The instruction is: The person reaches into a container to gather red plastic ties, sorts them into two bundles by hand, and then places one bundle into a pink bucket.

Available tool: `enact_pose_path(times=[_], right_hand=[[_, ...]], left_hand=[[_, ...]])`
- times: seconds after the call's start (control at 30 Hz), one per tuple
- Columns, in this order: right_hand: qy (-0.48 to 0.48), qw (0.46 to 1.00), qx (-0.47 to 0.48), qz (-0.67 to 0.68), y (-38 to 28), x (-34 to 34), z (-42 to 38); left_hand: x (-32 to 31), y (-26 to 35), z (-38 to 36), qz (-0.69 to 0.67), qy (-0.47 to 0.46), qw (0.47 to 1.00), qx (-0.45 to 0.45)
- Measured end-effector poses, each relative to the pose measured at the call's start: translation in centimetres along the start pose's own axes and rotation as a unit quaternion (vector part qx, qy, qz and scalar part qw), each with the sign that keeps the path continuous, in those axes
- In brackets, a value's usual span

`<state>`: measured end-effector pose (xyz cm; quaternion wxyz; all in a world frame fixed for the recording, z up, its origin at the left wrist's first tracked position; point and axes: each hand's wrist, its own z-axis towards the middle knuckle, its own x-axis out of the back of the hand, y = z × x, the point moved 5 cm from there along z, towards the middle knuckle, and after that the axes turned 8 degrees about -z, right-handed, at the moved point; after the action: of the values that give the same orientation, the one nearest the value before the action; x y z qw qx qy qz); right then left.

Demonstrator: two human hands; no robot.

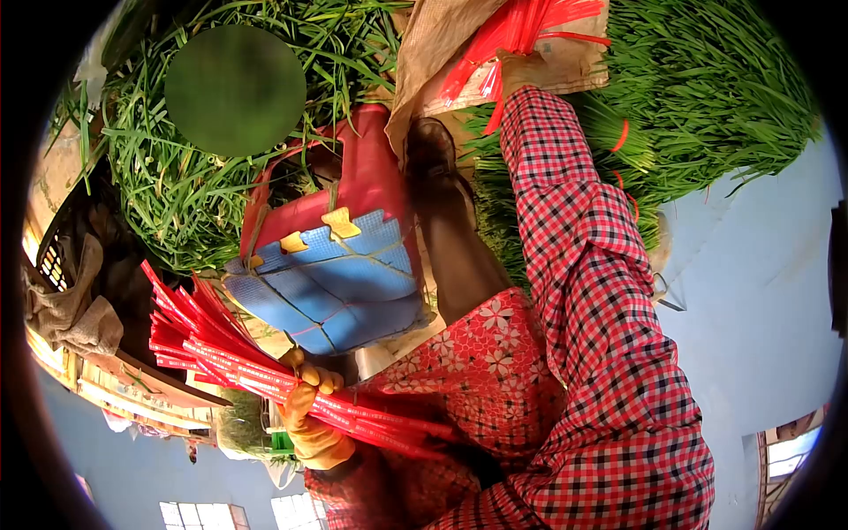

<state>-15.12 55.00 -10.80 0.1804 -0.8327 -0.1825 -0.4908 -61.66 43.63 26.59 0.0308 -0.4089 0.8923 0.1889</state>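
My left hand (314, 415), in a yellow-orange glove, is closed around a thick bundle of long red strips (230, 358) at the lower left. The strips fan out at one end and lie over red floral cloth at the other. At the top, my right hand (526, 71), reaching out of a red-and-black checked sleeve, has its fingers closed on a second bunch of red strips (521, 26). That bunch lies on a brown sack (579, 62). Its fingertips are partly hidden among the strips.
A red plastic stool (375, 159) with blue foam padding (344, 283) tied on stands between the hands. Loose green leaves (168, 203) are heaped at the upper left. Dense green stalks (707, 88), some tied with red bands, fill the upper right. A leg and shoe (430, 146) extend beside the stool.
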Motion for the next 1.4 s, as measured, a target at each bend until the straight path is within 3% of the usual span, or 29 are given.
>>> enact_pose_path(times=[0.07, 0.1, 0.2, 0.23, 0.3, 0.37, 0.4, 0.47, 0.6, 0.73, 0.9, 1.07, 1.2, 1.4], right_hand=[[-0.020, 1.000, -0.018, -0.015, -0.4, 0.8, -0.7], [0.037, 0.999, 0.034, 0.002, -0.2, 1.5, -0.9], [0.015, 0.946, 0.006, 0.323, 1.2, 1.8, -2.6], [-0.015, 0.942, -0.062, 0.329, 0.3, 3.1, -4.4], [-0.027, 0.920, -0.021, 0.391, 1.9, 0.2, -3.9], [0.053, 0.986, 0.043, 0.150, -0.3, 0.4, -6.3], [0.066, 0.993, 0.061, 0.079, -1.4, -0.3, -7.2], [0.019, 0.996, 0.076, 0.040, -3.0, -2.4, -7.9], [-0.056, 0.996, 0.053, 0.045, -4.1, -5.4, -6.4], [-0.124, 0.971, -0.015, 0.202, -2.0, -5.4, -5.5], [-0.212, 0.904, -0.115, 0.354, 1.0, 0.1, -9.0], [-0.241, 0.920, -0.142, 0.276, 0.6, 9.1, -15.8], [-0.312, 0.896, -0.053, 0.310, -3.2, 17.4, -22.1], [-0.402, 0.829, -0.040, 0.386, -4.9, 24.1, -26.7]], left_hand=[[0.1, 0.0, 0.1, 0.006, 0.004, 1.000, 0.002], [0.1, 0.1, 0.1, 0.005, 0.007, 1.000, 0.001], [0.0, 0.0, 0.1, 0.004, 0.015, 1.000, -0.010], [0.2, -0.1, 0.0, 0.002, 0.023, 1.000, -0.014], [0.1, 0.0, -0.1, -0.001, 0.026, 1.000, -0.018], [-0.1, 0.0, -0.2, 0.003, 0.012, 1.000, -0.013], [-0.2, -0.1, -0.1, 0.004, 0.005, 1.000, -0.010], [0.1, -0.1, 0.0, 0.001, 0.008, 1.000, -0.006], [0.4, -0.1, 0.2, 0.016, 0.010, 1.000, -0.001], [-0.5, -0.4, -0.3, 0.010, 0.004, 1.000, 0.002], [-0.3, 0.4, -0.4, 0.001, -0.034, 0.999, -0.006], [-1.0, 0.4, 0.5, -0.013, -0.080, 0.996, 0.023], [-2.8, 1.0, -0.1, -0.054, -0.091, 0.993, 0.051], [-5.6, -0.5, -1.2, -0.139, -0.095, 0.984, 0.060]])
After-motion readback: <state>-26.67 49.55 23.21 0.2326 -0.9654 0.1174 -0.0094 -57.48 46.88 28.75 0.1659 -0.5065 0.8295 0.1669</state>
